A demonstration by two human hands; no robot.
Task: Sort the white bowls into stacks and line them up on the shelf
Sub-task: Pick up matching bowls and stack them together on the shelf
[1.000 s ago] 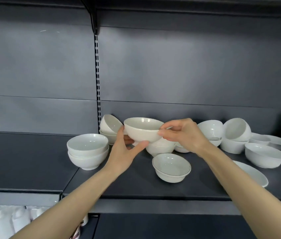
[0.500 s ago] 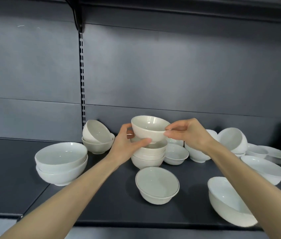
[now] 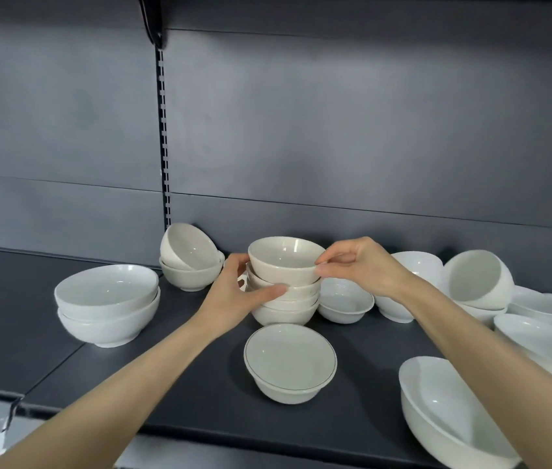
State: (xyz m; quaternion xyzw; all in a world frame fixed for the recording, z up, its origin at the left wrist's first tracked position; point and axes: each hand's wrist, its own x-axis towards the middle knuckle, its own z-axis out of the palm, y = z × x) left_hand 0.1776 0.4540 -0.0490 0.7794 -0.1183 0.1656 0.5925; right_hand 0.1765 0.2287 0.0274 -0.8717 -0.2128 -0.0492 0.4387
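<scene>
White bowls [image 3: 107, 292] lie scattered on the dark shelf [image 3: 369, 384]. Up front, a line-rimmed bowl [image 3: 290, 358] stands alone, upright. Behind it I see my left hand [image 3: 234, 296] curled round the stack [image 3: 284, 306], thumb across its front, while my right hand [image 3: 359, 265] pinches the rim of the cream top bowl [image 3: 284, 262]. Farther back, a tilted bowl [image 3: 190, 245] rests in another.
</scene>
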